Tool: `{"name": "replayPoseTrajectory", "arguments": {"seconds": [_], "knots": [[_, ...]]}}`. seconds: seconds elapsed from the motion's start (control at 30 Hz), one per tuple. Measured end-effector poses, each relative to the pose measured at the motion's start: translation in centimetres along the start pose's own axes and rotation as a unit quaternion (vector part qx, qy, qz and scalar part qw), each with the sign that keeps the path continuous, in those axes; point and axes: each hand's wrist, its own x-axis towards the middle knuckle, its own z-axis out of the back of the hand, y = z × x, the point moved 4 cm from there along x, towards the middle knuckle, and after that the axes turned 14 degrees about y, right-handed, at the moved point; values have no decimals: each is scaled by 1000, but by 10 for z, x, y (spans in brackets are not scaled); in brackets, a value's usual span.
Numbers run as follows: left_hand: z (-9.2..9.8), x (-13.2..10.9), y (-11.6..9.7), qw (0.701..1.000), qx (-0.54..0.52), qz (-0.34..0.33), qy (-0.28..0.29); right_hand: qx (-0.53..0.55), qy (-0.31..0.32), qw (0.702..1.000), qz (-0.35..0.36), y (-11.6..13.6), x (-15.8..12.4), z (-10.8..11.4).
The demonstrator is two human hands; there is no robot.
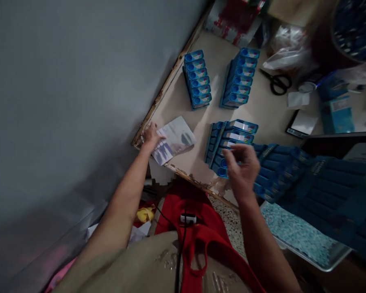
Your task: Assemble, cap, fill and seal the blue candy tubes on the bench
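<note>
My left hand [151,136] rests at the table's left corner, fingers apart, the thumb lying over the edge of a pale printed sheet [178,136] with purple-blue bands. My right hand [242,167] hovers beside a bundle of blue boxes [218,142], thumb and fingers pinched; anything between them is too small to make out. Small white labels show on several boxes of this bundle, close to my fingertips. Behind it stand two rows of similar blue boxes, a left row [198,79] and a right row [239,79].
More blue bundles [317,179] lie to the right, above a tray [329,266] of pale blue bits. Black scissors [279,83], a dark-edged device [301,122] and plastic bags [288,47] occupy the far right. A grey wall [79,81] borders the table's chipped left edge [161,91].
</note>
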Motion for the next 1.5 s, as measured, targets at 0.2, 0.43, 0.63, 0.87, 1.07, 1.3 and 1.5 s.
{"name": "replayPoseTrajectory", "arguments": {"seconds": [0.2, 0.43, 0.63, 0.87, 1.07, 1.3, 1.5], "knots": [[0, -20, -10, 984, -49, -122, 124, -190, 161, 958, 143, 12, 33, -118], [27, -75, -31, 931, -209, -164, 250, -342, 277, 866, 236, 23, 50, -181], [19, -82, -10, 876, -326, -101, 341, -371, 284, 842, 269, 6, 19, -185], [21, -62, 4, 930, -213, -98, 284, -333, 232, 896, 177, 2, -30, -141], [16, -70, -21, 961, -221, -160, 38, -94, 157, 983, -23, 9, -47, -71], [-58, -159, -70, 824, -435, -152, 331, 91, 132, 976, -150, -8, -52, -27], [-80, -176, -105, 858, -398, -128, 299, 90, 74, 977, -176, -30, -60, 2]]}}
